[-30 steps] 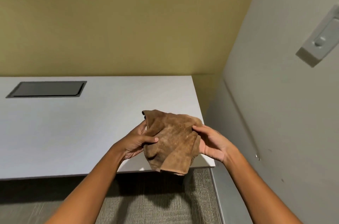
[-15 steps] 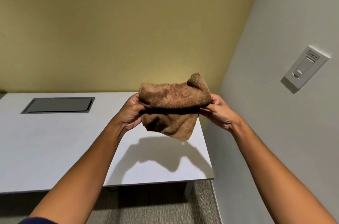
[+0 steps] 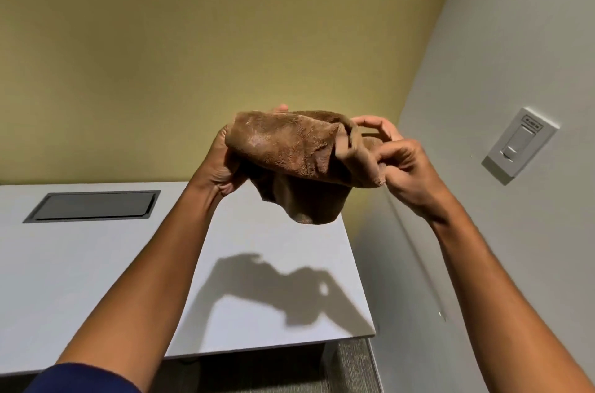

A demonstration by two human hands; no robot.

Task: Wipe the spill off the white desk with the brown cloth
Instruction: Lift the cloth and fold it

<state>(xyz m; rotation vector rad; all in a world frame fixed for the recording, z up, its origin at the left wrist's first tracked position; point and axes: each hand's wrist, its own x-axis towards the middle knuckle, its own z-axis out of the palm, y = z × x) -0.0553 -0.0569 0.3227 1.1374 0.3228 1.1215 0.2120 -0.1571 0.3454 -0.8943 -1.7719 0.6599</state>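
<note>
The brown cloth (image 3: 289, 151) hangs bunched in the air, well above the right end of the white desk (image 3: 80, 280). My left hand (image 3: 222, 167) grips its left side from underneath, fingers wrapped behind the fabric. My right hand (image 3: 396, 154) pinches its right edge between thumb and fingers. A loose fold droops below the middle of the cloth. The shadow of hands and cloth falls on the desk near its right front corner. No spill shows on the visible desk surface.
A dark rectangular cable hatch (image 3: 93, 206) is set into the desk at the back left. A yellow wall (image 3: 225, 38) stands behind the desk. A grey wall with a switch plate (image 3: 520, 149) runs along the right. Carpet (image 3: 347, 367) shows below the desk edge.
Both hands have lifted the cloth from just above the desk's front right corner to well above it. The cloth has been turned and bunched between them.
</note>
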